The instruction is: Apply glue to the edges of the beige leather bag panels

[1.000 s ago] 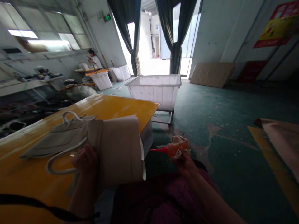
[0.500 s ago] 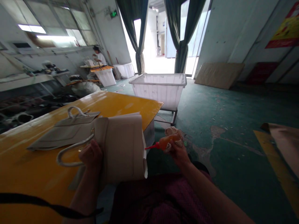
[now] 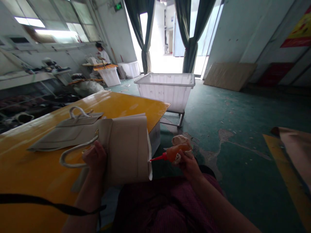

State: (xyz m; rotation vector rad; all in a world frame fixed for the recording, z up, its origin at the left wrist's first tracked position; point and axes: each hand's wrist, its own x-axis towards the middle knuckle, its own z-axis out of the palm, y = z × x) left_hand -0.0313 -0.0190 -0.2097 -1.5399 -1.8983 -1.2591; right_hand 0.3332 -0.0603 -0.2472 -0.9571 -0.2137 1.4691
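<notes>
A pale beige handbag lies on the yellow table, its body hanging over the near edge. My left hand is closed on the bag near its looped handle. My right hand grips an orange squeeze bottle wrapped in a rag. The bottle's thin red nozzle touches the bag's right edge. A second flat grey bag lies further back on the table.
A white plastic bin on a wheeled frame stands on the green floor ahead. Another person works at a far bench on the left. Brown sheet material lies at the right. Curtains frame a bright doorway.
My right hand has brought the bottle leftwards, and its red nozzle has gone from a gap away to touching the bag's edge. My left hand keeps its hold.
</notes>
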